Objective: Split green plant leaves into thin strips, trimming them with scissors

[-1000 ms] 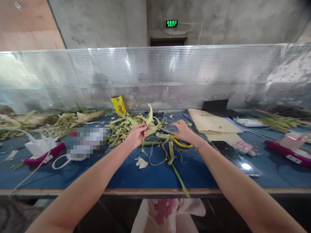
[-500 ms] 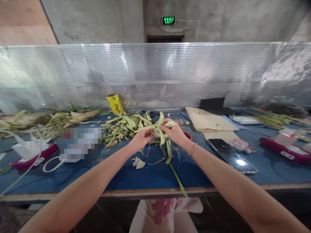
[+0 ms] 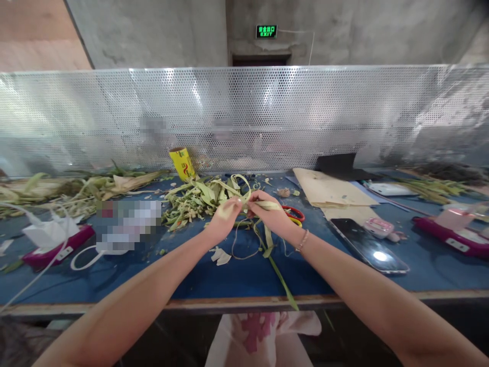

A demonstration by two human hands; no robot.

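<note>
My left hand and my right hand meet over the blue table, thumbs and fingertips pinched together. Between them is a pale green husk strip, which bows up in a thin loop. One flat end lies across my right hand, pointing right. More strips dangle beneath my fingers, along with a thin string and a long green leaf reaching the table's edge. My fingers hide the spot where the strips cross. Just behind my hands lies a heap of cut green husk pieces.
Red-and-yellow handles, perhaps of scissors, lie beside my right hand. A yellow tube stands behind the heap. Brown paper, a phone and a pink case sit right. Purple power strips and husks flank the table.
The husk strip that stood up broad between my hands is now curved into a thin loop. My left hand has turned and come closer to my right. The red-and-yellow handles show more.
</note>
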